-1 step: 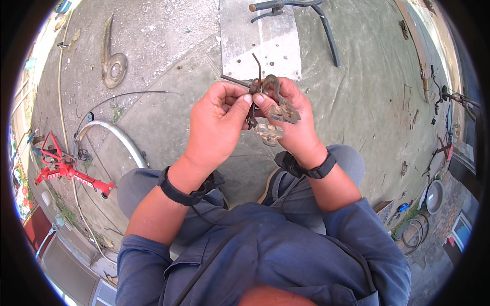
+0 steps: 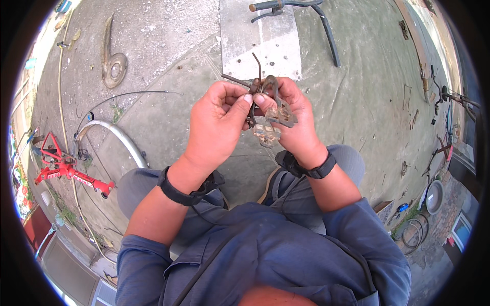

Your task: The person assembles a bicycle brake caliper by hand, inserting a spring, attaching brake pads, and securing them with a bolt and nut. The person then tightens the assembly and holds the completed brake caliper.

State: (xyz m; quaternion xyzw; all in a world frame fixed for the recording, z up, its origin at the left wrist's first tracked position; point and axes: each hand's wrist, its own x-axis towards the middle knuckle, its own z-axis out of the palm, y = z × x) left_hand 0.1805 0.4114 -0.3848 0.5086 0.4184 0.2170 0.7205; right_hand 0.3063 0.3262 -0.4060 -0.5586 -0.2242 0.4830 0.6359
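Observation:
Both hands meet above the ground in front of my knees, around a rusty metal assembly (image 2: 271,86). Thin rods stick out of its far side, a curved arm bends over on the right, and two dirty, block-like pieces (image 2: 266,133) hang at its near side. I cannot make out its exact kind. My left hand (image 2: 217,120) pinches it between thumb and curled fingers. From the other side my right hand (image 2: 297,117) grips it, thumb tip close to the left thumb. The fingers cover its middle.
Bicycle handlebars (image 2: 326,30) lie at the far side, partly over a pale board (image 2: 245,46). To the left are a red bicycle frame (image 2: 64,171), a curved silver mudguard (image 2: 120,135) and a thin cable (image 2: 130,93). A round metal pan (image 2: 435,198) lies at the right.
The block-like pieces have turned and shifted slightly left in my fingers. Both hands keep nearly the same place and grip.

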